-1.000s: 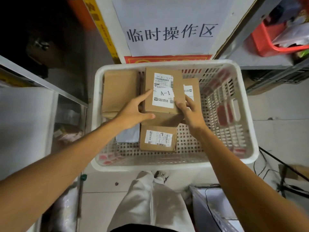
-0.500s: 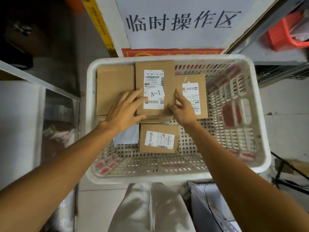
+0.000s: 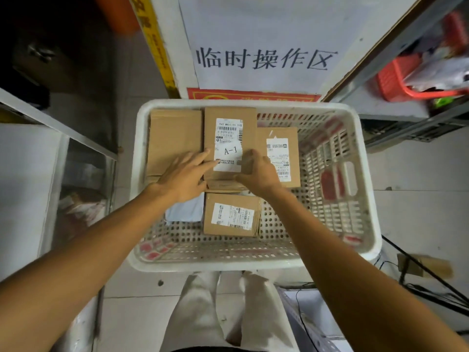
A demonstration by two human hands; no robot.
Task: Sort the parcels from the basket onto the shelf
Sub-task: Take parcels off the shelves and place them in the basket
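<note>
A white plastic basket (image 3: 369, 224) stands on the floor in front of me with several brown cardboard parcels in it. The middle parcel (image 3: 229, 115) carries a shipping label and an "A-1" sticker, and lies on top of another box. My left hand (image 3: 186, 175) holds its near left corner, with fingers across the top and thumb at the near edge. My right hand (image 3: 257, 171) grips its near right corner with curled fingers. A plain parcel (image 3: 175, 135) lies to the left, a labelled one (image 3: 279, 153) to the right, and a small labelled one (image 3: 232, 215) nearer me.
A light blue soft packet (image 3: 185, 212) lies under my left wrist. Metal shelf edges (image 3: 58, 123) run along the left, and a shelf on the right holds a red basket (image 3: 401, 80). A white sign (image 3: 266, 57) hangs behind the basket. Cables (image 3: 418, 275) cross the floor at right.
The A-1 parcel, held tilted up a second ago, now lies flat on the stack at the basket's back. Both hands have slid further onto its top.
</note>
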